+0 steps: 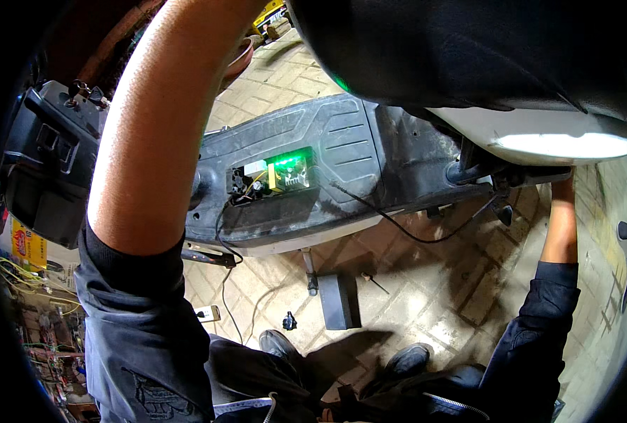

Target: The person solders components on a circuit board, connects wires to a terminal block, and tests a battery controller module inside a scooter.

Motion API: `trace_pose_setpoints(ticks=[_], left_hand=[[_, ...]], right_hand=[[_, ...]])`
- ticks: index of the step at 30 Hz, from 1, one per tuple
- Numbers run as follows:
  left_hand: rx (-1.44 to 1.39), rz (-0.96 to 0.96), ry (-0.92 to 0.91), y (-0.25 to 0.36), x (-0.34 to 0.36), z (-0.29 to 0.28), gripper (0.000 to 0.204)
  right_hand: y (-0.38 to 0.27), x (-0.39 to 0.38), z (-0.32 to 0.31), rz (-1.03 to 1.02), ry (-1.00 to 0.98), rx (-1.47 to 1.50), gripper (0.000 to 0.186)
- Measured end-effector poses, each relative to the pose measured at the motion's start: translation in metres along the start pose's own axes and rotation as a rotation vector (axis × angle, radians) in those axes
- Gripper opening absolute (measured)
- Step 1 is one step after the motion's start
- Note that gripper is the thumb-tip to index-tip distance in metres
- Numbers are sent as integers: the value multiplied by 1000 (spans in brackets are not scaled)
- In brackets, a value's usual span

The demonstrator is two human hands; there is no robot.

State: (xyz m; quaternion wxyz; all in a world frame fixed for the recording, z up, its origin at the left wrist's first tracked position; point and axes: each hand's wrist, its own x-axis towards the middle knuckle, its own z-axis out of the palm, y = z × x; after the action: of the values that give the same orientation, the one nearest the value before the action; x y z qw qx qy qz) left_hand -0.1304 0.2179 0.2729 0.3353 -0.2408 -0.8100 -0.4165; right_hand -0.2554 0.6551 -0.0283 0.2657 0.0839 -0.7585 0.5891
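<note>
My left forearm reaches up past the top edge, so the left hand is out of sight. Low at the rear of a scooter, my right hand (564, 186) goes in under the white body panel (539, 144); its fingers are hidden. On the scooter's dark footboard (345, 144) lies an opened electronic unit (271, 176) with a small fan, a circuit board and lit green lights. A black cable (412, 236) runs from near the unit toward the scooter's rear, close to my right hand.
The black seat (440, 49) covers the upper right. On the paved floor are a dark rectangular box (336, 302), a thin rod-like tool (375, 283), a small black part (289, 321) and a white power socket (207, 314). Tangled wires (46, 282) lie at left, below the scooter's front (53, 162).
</note>
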Motion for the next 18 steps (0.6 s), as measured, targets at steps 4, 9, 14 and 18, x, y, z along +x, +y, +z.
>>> trace_pose_setpoints(ticks=[4,9,14,18], left_hand=[[4,-6,-6,-1,-2,0,50],[14,-24,-9,-3,-2,0,50],[6,-27,-7,-4,-1,2,49],[40,-50,-19,-6,-4,-1,49]], right_hand=[[2,1,1,-14,0,-20,40],[4,-1,5,-26,1,-33,38],[4,-1,1,-37,13,-50,37],[9,-6,13,-30,-3,-38,37]])
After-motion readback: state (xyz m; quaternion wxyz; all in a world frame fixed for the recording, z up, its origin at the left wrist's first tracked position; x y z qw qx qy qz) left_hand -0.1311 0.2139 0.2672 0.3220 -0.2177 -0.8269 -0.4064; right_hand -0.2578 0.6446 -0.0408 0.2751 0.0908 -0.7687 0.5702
